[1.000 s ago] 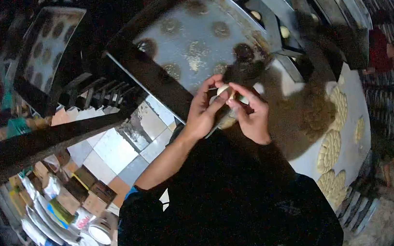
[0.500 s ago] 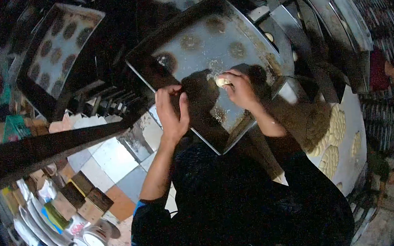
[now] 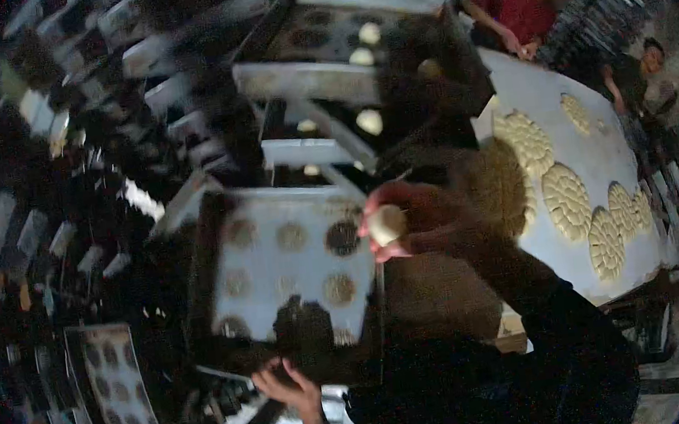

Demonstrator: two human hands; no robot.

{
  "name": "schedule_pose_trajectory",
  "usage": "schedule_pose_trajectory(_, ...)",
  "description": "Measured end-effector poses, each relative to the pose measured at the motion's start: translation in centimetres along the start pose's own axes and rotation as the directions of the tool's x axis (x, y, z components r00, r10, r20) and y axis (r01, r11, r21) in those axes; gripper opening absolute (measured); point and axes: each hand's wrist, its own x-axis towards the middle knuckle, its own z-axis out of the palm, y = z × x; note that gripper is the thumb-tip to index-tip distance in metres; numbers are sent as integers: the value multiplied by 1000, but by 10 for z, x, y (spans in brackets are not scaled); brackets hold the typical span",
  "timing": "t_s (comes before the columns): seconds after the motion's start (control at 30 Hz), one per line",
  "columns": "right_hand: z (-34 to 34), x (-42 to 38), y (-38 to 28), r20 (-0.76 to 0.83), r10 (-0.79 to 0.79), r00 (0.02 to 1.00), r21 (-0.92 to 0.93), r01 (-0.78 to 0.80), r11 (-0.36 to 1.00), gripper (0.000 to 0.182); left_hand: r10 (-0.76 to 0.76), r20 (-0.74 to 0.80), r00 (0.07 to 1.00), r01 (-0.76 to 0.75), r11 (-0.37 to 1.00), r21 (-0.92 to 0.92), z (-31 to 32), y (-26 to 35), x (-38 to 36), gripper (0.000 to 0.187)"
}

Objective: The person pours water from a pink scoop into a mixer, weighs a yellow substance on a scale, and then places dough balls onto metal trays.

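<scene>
A pale dough ball (image 3: 388, 225) is held in the fingers of my right hand (image 3: 416, 218), over the right edge of a large metal tray (image 3: 269, 291). Rows of dark round marks cover the tray's flat bottom. At the tray's near edge is my left hand (image 3: 291, 385), its fingers apart and nothing in them. Whether it touches the rim I cannot tell.
Flattened, cut dough rounds (image 3: 566, 201) lie on a pale table (image 3: 499, 68) at right. Two people are beyond it, one in a red shirt (image 3: 510, 6). More trays (image 3: 307, 77) with dough balls stand ahead; another tray (image 3: 116, 380) is at lower left.
The view has swung to the right, bringing more of the table and the people into sight. My right hand has moved from over the tray's middle to its right edge, still holding the dough ball.
</scene>
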Motion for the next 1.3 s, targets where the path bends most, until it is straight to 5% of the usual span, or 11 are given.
schedule_pose_trajectory(0.1, -28, -8, -67, -168, -438, 883, -704, 203, 680, 44, 209, -96, 973, -167, 930, 327, 5, -21, -13, 21)
schedule_pose_trajectory(0.17, -92, 12, -89, -379, -461, 802, -662, 112, 741, 40, -183, 247, 952, 143, 975, 169, -13, -24, -16, 43)
schedule_pose_trajectory(0.23, -148, 35, -121, -309, -523, 794, -865, -6, 502, 36, -83, 143, 986, 72, 994, 79, -6, -52, -32, 48)
schedule_pose_trajectory(0.3, -224, 66, -121, 463, -549, 696, -860, 201, -470, 39, -63, 165, 984, 15, 961, 276, -10, -43, -28, 52)
schedule_pose_trajectory(0.37, -293, 103, -119, -76, -206, 976, -614, 117, 780, 38, -69, 174, 982, 7, 943, 333, -11, -53, -36, 57)
schedule_pose_trajectory(0.73, -352, 126, -118, -284, -419, 863, -950, -311, 4, 36, 8, 95, 995, -36, 956, 290, -8, -48, -33, 58)
schedule_pose_trajectory(0.77, -324, 109, -122, -260, -495, 829, -953, -302, -4, 36, -41, 10, 999, 41, 999, 2, 0, -33, -30, 57)
schedule_pose_trajectory(0.8, -289, 85, -115, -229, -543, 808, -964, -265, 13, 36, 176, 136, 975, -213, 914, 345, -10, -21, -17, 57)
schedule_pose_trajectory(0.87, -201, 38, -92, -185, -517, 836, -983, -162, 89, 36, -71, 168, 983, 13, 946, 324, -12, -49, -29, 60)
schedule_pose_trajectory(1.03, -56, -58, 67, -112, 16, 994, -960, -113, 258, 35, 102, 126, 987, -133, 954, 267, -12, -46, -23, 51)
schedule_pose_trajectory(1.3, -28, -100, 254, -141, -192, 971, -915, -54, 400, 44, 23, 206, 978, -76, 964, 255, -11, -34, -18, 44)
